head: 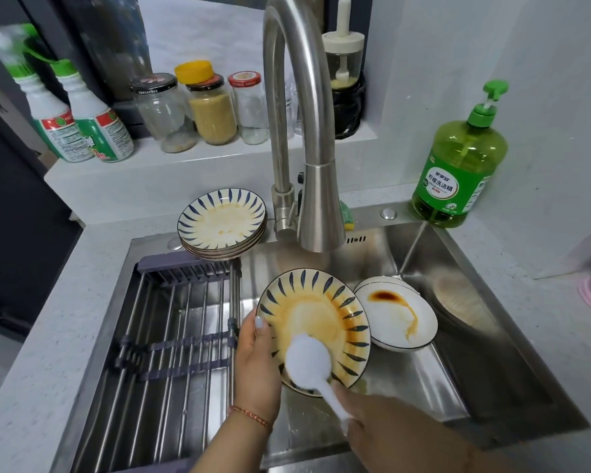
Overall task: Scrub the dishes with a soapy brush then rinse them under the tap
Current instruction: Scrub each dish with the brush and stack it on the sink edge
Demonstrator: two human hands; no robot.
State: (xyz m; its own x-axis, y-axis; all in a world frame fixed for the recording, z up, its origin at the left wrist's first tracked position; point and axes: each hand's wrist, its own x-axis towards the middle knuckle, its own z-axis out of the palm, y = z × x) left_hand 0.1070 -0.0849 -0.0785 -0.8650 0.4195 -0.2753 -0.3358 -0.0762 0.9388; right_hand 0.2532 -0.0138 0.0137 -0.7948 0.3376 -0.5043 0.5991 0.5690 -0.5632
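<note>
My left hand grips the left rim of a blue-leaf patterned plate smeared with orange sauce, tilted up over the steel sink. My right hand holds the handle of a white dish brush, whose round head presses on the plate's lower part. A white bowl with a brown sauce stain lies in the sink just right of the plate. A stack of dirty patterned plates sits on the sink's back ledge. The tap arches above; no water shows.
A metal drying rack spans the sink's left half. A green dish soap bottle stands at the back right corner. Glass jars and two spray bottles line the back shelf. A yellow-green sponge sits behind the tap.
</note>
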